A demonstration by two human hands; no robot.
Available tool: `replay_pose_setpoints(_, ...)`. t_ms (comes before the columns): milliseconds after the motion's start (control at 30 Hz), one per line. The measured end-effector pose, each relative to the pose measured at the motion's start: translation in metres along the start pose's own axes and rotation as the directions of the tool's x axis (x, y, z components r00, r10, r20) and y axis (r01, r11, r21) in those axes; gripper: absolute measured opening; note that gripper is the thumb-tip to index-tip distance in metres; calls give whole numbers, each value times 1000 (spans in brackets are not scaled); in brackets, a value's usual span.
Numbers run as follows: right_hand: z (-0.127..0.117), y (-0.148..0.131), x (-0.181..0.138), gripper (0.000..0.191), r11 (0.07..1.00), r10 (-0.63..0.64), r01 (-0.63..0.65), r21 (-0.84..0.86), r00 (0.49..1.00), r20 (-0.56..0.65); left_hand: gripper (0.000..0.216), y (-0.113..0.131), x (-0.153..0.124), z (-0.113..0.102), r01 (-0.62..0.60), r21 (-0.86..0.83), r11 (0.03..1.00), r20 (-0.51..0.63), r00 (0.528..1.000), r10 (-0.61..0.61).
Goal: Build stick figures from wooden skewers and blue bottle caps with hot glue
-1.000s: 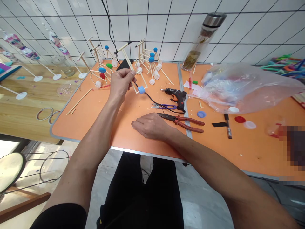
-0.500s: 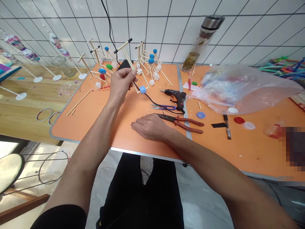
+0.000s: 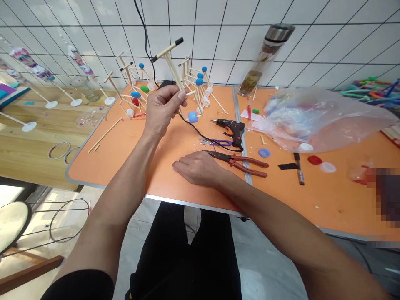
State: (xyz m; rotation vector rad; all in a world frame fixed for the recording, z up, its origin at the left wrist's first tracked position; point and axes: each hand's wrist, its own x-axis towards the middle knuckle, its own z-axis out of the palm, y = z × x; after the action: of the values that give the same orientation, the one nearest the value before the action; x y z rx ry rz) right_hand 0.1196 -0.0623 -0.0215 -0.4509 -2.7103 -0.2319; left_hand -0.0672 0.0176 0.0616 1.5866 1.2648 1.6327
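My left hand (image 3: 164, 106) pinches a small scooter-like model made of wooden sticks (image 3: 173, 71), raised above the orange table. Its T-shaped crossbar has black ends, and a light-blue wheel-like piece (image 3: 193, 117) shows at its lower end. The fingers hide part of its frame. My right hand (image 3: 198, 167) rests on the table near the front edge, fingers curled in and nothing visible in them. Just right of it lie red-handled pliers (image 3: 246, 162), jaws toward the wrist. Beyond them are purple thread snips (image 3: 218, 142) and a black glue gun (image 3: 231, 128) with its cord.
Several similar stick models (image 3: 133, 93) with blue, green and red pieces stand along the back. A glass bottle (image 3: 264, 62) leans near the tiled wall. To the right are a clear plastic bag (image 3: 325, 121), loose caps (image 3: 314, 160) and a marker (image 3: 300, 171).
My left hand has turned the stick model slightly, and its crossbar now sits higher and further right. The blue piece has shifted right. My right hand stays in place.
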Motion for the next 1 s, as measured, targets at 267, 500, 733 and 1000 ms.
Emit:
replay_pose_setpoints(267, 0, 0, 0, 30, 1000, -12, 11, -8, 1000, -25, 40, -22, 10, -1, -149, -114, 982, 29, 988, 153)
replay_pose_setpoints(500, -1, 1, -1, 30, 1000, 6, -6, 23, 1000, 1, 36, -23, 11, 0, -112, -121, 986, 30, 993, 116)
replay_pose_setpoints(733, 1, 1, -2, 30, 1000, 1, -1, 22, 1000, -22, 35, -31, 14, -1, -54, -41, 998, -56, 997, 52)
replay_pose_setpoints(1000, -7, 2, -1, 36, 1000, -4, 4, 15, 1000, -3, 23, -42, 19, -10, -21, 119, 993, -98, 995, 33)
